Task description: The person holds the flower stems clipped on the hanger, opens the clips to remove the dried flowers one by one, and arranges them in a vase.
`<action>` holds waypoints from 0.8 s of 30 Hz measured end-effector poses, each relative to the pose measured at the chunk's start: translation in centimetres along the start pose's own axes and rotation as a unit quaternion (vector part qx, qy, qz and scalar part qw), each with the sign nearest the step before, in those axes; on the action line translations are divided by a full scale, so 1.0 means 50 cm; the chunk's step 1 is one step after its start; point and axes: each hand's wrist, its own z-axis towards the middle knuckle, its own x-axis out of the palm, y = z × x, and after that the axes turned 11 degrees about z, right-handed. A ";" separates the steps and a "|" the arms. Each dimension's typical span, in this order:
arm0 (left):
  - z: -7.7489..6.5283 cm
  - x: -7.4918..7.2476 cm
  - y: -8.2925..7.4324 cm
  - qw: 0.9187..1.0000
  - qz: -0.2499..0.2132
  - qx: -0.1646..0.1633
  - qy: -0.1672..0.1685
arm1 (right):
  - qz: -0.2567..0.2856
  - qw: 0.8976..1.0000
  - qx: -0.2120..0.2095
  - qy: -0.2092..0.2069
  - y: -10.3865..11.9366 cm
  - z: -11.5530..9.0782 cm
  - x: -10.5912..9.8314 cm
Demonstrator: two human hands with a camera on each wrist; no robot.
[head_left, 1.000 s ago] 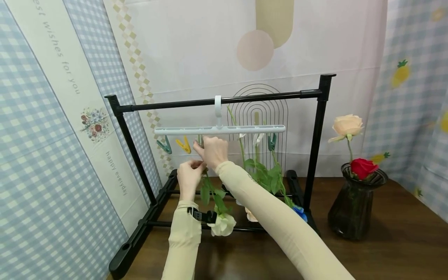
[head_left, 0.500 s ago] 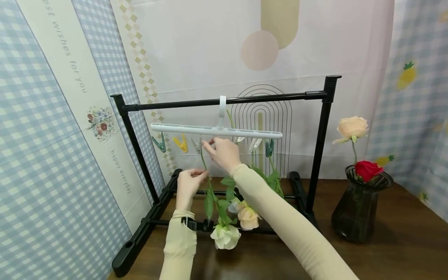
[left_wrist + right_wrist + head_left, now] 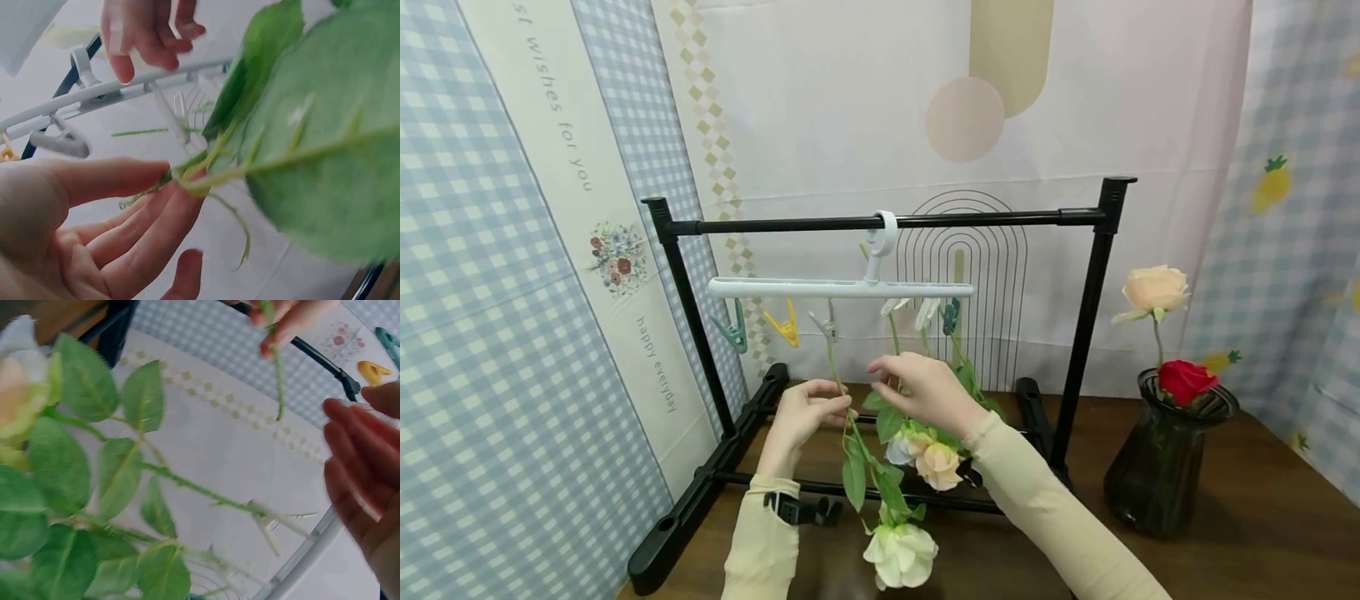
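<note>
In the head view a white rose [image 3: 901,554] hangs head down on a long green stem. My left hand [image 3: 805,417] pinches that stem between thumb and fingers. The stem's upper end overlaps a grey clip [image 3: 827,323] under the white hanger [image 3: 842,288]; in the right wrist view the stem end [image 3: 279,416] shows loose. My right hand [image 3: 928,387] holds nothing, its fingers loosely bent, right of the stem. Behind it, a peach rose [image 3: 938,467] and other flowers hang upside down from white clips [image 3: 927,315] and a dark green clip [image 3: 951,317].
The hanger hooks over a black rack's top bar [image 3: 775,225]. A green clip [image 3: 735,329] and a yellow clip [image 3: 784,323] hang at its left. On the brown table [image 3: 1232,533], a dark glass vase [image 3: 1157,475] holds a red rose [image 3: 1186,382] and a cream rose [image 3: 1155,289].
My right hand has drawn back from the grey clip, down and to the right. My left hand and the white rose have come lower. The hanger has swung on its hook.
</note>
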 end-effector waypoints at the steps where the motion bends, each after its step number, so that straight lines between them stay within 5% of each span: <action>1: -0.002 0.002 0.002 1.000 -0.006 0.001 0.017 | -0.006 1.000 -0.030 0.004 -0.004 -0.008 -0.001; 8: -0.018 0.015 0.004 0.991 -0.025 0.035 0.127 | -0.045 0.977 -0.210 0.005 -0.027 -0.059 0.007; 15: -0.036 0.037 -0.010 0.971 -0.067 0.075 0.217 | -0.078 0.964 -0.253 -0.006 -0.028 -0.092 0.007; 24: -0.049 0.071 -0.020 0.945 -0.081 0.090 0.305 | -0.127 0.933 -0.336 -0.009 -0.020 -0.136 -0.001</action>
